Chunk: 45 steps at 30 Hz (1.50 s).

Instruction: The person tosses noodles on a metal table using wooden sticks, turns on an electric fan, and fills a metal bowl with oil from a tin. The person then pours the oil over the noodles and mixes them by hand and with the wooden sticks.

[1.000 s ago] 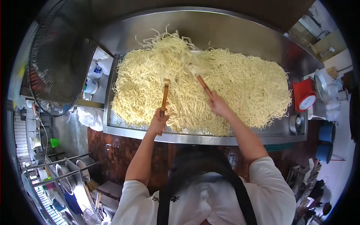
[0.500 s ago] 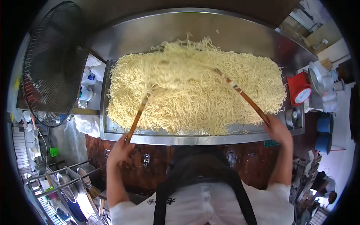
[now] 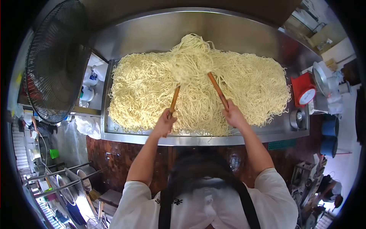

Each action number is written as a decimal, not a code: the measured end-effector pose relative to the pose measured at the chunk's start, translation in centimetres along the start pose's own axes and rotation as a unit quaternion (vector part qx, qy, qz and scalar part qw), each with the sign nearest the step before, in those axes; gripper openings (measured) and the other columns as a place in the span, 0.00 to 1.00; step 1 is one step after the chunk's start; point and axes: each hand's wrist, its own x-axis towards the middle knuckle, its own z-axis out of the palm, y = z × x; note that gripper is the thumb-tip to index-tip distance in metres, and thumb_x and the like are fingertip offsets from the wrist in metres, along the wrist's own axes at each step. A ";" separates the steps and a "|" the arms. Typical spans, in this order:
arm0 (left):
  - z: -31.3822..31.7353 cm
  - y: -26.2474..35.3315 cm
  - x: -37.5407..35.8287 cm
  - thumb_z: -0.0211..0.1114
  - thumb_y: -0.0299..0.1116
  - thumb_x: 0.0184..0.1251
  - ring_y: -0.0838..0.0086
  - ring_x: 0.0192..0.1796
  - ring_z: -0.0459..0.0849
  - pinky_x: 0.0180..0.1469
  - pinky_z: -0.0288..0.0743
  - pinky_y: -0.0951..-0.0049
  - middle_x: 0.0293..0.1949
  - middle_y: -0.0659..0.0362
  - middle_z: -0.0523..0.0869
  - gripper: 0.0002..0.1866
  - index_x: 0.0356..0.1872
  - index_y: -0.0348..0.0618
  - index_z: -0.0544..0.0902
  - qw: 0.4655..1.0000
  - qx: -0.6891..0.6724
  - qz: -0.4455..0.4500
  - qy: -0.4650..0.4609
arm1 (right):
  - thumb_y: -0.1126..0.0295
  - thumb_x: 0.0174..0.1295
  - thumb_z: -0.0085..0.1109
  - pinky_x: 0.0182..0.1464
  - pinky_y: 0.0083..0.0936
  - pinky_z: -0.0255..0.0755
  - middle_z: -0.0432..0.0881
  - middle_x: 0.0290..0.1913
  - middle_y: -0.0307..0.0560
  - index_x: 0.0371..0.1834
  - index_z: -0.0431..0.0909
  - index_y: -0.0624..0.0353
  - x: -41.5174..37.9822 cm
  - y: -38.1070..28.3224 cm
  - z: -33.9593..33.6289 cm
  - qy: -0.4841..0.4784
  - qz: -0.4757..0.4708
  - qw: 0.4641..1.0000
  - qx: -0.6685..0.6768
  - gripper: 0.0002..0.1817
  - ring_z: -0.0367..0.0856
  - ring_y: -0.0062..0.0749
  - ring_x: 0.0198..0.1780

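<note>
A wide heap of pale yellow noodles (image 3: 145, 91) covers most of a shallow metal tray (image 3: 171, 141). My left hand (image 3: 164, 123) is closed round the lower end of a wooden stick (image 3: 175, 100). In my right hand (image 3: 233, 114) is a second wooden stick (image 3: 218, 88). Both sticks slant toward each other, and their far ends are buried in a raised clump of noodles (image 3: 192, 57) at the back middle of the heap. That clump is partly blurred and stands higher than the noodles round it.
A large fan (image 3: 53, 65) stands at the left. To the right are a red weighing scale (image 3: 303, 91) and a small metal bowl (image 3: 297, 119). A metal wall (image 3: 152, 32) rises behind the tray. Another person (image 3: 331, 191) is at the far lower right.
Both hands have moved inward and forward, bringing the sticks closer together. The noodles that were spread and blurred across the back middle are now gathered in a taller, narrower clump.
</note>
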 end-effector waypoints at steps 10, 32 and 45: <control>-1.3 9.5 -0.7 0.65 0.30 0.69 0.81 0.13 0.63 0.13 0.57 0.75 0.20 0.66 0.70 0.21 0.61 0.43 0.71 0.983 -0.141 0.113 0.041 | 0.63 0.67 0.60 0.39 0.39 0.73 0.78 0.33 0.53 0.54 0.70 0.61 -1.8 -9.9 -3.2 0.039 0.007 0.998 0.054 0.19 0.79 0.42 0.35; -3.0 2.4 -4.7 0.63 0.30 0.68 0.81 0.14 0.67 0.15 0.60 0.74 0.22 0.64 0.71 0.22 0.61 0.46 0.71 0.997 -0.017 0.075 0.022 | 0.61 0.66 0.60 0.40 0.46 0.74 0.80 0.36 0.63 0.51 0.68 0.66 -5.0 -2.7 -0.5 -0.031 -0.012 0.999 0.000 0.21 0.81 0.61 0.37; -4.1 10.4 -6.6 0.63 0.31 0.73 0.83 0.15 0.66 0.14 0.58 0.78 0.21 0.67 0.71 0.22 0.64 0.45 0.68 0.982 -0.131 0.133 0.022 | 0.63 0.68 0.60 0.25 0.28 0.68 0.74 0.28 0.42 0.53 0.70 0.60 -6.9 -7.0 -3.5 0.082 -0.067 0.990 0.096 0.17 0.74 0.27 0.23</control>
